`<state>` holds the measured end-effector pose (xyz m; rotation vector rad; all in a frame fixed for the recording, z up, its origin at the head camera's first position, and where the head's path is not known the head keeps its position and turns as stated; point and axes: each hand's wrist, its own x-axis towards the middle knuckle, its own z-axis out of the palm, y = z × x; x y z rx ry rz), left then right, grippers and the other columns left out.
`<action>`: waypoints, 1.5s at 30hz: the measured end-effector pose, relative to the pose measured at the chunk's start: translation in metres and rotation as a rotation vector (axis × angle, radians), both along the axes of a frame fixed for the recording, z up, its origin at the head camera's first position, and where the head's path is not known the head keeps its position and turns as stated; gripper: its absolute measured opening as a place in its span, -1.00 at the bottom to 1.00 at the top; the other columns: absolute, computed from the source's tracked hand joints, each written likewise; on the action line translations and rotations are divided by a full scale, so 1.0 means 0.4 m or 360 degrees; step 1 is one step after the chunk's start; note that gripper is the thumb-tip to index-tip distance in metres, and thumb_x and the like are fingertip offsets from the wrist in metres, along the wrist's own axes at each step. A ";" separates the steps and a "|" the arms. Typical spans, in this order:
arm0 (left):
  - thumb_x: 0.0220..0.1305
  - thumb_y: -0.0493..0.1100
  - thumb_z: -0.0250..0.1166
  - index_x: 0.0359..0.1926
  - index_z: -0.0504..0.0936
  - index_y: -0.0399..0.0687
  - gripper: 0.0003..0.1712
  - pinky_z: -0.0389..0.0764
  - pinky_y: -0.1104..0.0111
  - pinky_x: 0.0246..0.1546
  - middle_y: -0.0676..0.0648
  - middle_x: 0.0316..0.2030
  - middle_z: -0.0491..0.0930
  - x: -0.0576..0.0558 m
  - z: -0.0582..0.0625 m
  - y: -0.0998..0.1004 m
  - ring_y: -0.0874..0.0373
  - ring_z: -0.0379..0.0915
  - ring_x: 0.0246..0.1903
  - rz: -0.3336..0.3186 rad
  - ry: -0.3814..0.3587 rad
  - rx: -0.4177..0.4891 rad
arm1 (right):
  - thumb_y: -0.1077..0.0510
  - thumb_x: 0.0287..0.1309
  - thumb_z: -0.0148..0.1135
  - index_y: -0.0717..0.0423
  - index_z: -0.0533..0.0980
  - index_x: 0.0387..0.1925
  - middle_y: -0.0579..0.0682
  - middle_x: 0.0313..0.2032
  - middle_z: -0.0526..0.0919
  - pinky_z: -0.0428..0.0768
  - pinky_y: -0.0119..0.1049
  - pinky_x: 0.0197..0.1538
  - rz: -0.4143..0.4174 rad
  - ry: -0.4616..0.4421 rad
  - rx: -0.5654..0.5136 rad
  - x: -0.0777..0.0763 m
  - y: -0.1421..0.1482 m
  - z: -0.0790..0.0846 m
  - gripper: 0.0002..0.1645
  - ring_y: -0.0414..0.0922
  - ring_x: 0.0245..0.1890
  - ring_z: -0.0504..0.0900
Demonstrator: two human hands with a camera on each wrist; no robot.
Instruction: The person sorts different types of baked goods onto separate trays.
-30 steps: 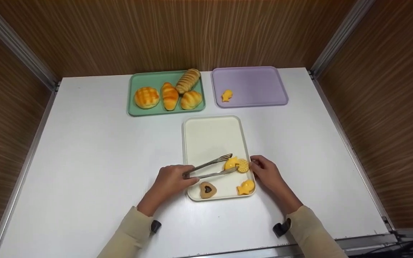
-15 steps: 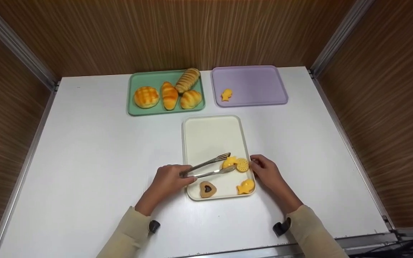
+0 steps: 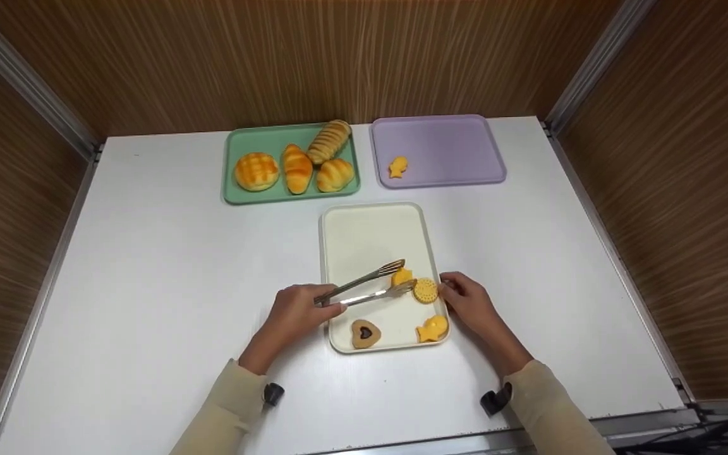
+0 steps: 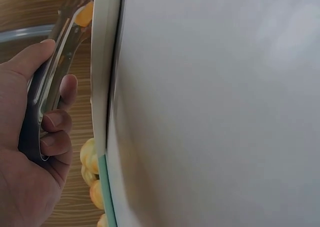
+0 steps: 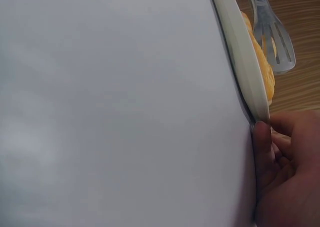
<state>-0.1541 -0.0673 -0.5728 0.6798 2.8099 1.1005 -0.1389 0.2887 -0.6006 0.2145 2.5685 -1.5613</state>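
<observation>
My left hand [image 3: 294, 313] holds metal tongs [image 3: 359, 282], thumb on one arm and fingers curled round the other. Between the slotted tips sits a yellow fish-shaped cookie [image 3: 400, 278], partly hidden by them, over the cream tray [image 3: 373, 234]. A round, dotted yellow cookie [image 3: 426, 291] lies just beside the tips, near the tray's right rim. My right hand [image 3: 474, 308] pinches that rim, and the right wrist view shows a fingertip under the edge. On the tray's near end are a heart-shaped cookie [image 3: 357, 342] with a dark centre and another yellow fish-shaped cookie [image 3: 433, 328].
Behind the cream tray stands a green tray [image 3: 230, 189] with several breads, among them a round bun [image 3: 256, 171]. To its right, a purple tray [image 3: 452, 151] bears one small fish-shaped cookie [image 3: 398, 167]. Wood-grain panels [image 3: 364, 63] enclose the white table [image 3: 168, 253] at back and sides.
The tongs have risen slightly away from me with the fish-shaped cookie between their tips, separating it from the round cookie. My right hand stays at the rim.
</observation>
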 end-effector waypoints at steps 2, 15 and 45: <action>0.20 0.08 0.43 -0.20 0.77 0.09 -0.76 0.45 0.30 -0.38 0.22 -0.56 0.55 -0.002 0.000 0.000 0.28 0.39 -0.51 0.0011 -0.0008 0.0014 | 0.13 0.40 0.20 0.21 0.56 0.13 0.08 -0.22 0.60 0.56 -0.39 -0.28 -0.0016 -0.0011 -0.0018 -0.001 0.001 0.000 -0.64 -0.16 -0.35 0.55; 0.21 0.06 0.45 -0.15 0.78 0.01 -0.71 0.45 0.30 -0.36 0.20 -0.51 0.60 -0.020 0.001 0.002 0.25 0.40 -0.46 0.0042 0.0005 0.0093 | 0.15 0.39 0.22 0.22 0.59 0.09 0.08 -0.26 0.60 0.54 -0.42 -0.31 -0.0018 0.0048 -0.0051 0.000 0.002 0.005 -0.67 -0.19 -0.40 0.54; 0.19 0.24 0.41 0.06 0.76 0.10 -0.50 0.60 0.14 -0.16 0.00 -0.13 0.76 -0.254 0.041 0.068 0.08 0.60 -0.21 0.0273 -0.0250 0.0235 | 0.14 0.39 0.21 0.22 0.57 0.11 0.08 -0.23 0.62 0.54 -0.40 -0.28 0.0001 0.0041 -0.0007 0.002 -0.002 -0.003 -0.65 -0.18 -0.35 0.55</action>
